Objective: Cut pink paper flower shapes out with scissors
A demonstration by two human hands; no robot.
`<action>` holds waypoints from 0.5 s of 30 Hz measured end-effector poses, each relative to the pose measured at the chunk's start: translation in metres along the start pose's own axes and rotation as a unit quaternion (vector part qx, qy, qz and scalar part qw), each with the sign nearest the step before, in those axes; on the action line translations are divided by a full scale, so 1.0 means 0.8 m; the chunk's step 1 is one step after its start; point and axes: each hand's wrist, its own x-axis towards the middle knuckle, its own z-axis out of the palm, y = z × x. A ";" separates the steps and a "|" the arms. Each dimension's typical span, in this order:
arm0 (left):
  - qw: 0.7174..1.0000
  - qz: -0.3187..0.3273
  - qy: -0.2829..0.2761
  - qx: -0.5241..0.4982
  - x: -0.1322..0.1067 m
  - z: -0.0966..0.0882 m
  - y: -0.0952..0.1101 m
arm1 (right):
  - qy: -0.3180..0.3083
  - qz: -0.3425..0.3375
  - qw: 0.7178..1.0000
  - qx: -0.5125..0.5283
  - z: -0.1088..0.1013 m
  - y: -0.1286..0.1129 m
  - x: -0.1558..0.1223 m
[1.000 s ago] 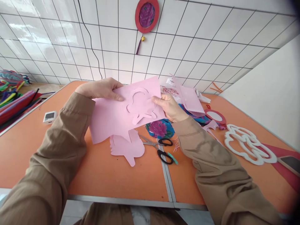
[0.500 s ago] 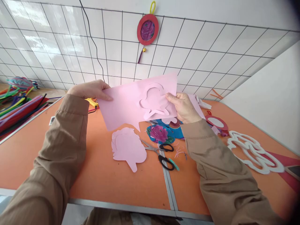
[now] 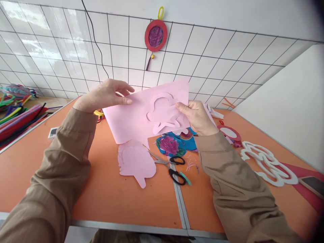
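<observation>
A pink sheet of paper (image 3: 124, 118) hangs raised and tilted over the table. My right hand (image 3: 198, 116) grips its right side, thumb on the front. Under that thumb a curvy pink paper cutout (image 3: 164, 126) lies against the sheet. My left hand (image 3: 108, 96) is at the sheet's top edge, thumb and fingers apart, the thumb in front of the paper. Below, a stack of pink paper shapes (image 3: 138, 160) rests on the orange table (image 3: 113, 199). Black-handled scissors (image 3: 167, 163) lie spread beside it, next to blue floral fabric (image 3: 169, 145).
White wavy cutouts (image 3: 273, 165) lie at right on red material, near a red ring (image 3: 230, 132). Colourful pipe cleaners (image 3: 22, 121) are piled at far left. A round red ornament (image 3: 156, 35) hangs on the tiled wall. Thread scraps (image 3: 192, 165) lie by the scissors.
My left hand has let go of the sheet's upper left corner and slid right along the top edge, its fingers parting. My right hand keeps its grip. The view has shifted slightly.
</observation>
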 end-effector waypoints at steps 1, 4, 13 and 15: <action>0.999 0.032 0.009 -0.014 -0.001 0.005 0.008 | 0.000 -0.011 1.000 -0.016 0.000 -0.002 -0.002; 0.994 0.089 0.048 -0.051 -0.006 0.015 0.032 | 0.003 -0.041 0.997 -0.058 0.000 -0.009 -0.007; 0.997 0.052 -0.053 0.020 0.024 0.002 0.087 | 0.013 -0.071 0.994 -0.087 0.007 -0.025 -0.018; 0.990 0.049 -0.126 0.028 0.034 -0.002 0.095 | 0.014 -0.076 0.993 -0.094 0.007 -0.027 -0.020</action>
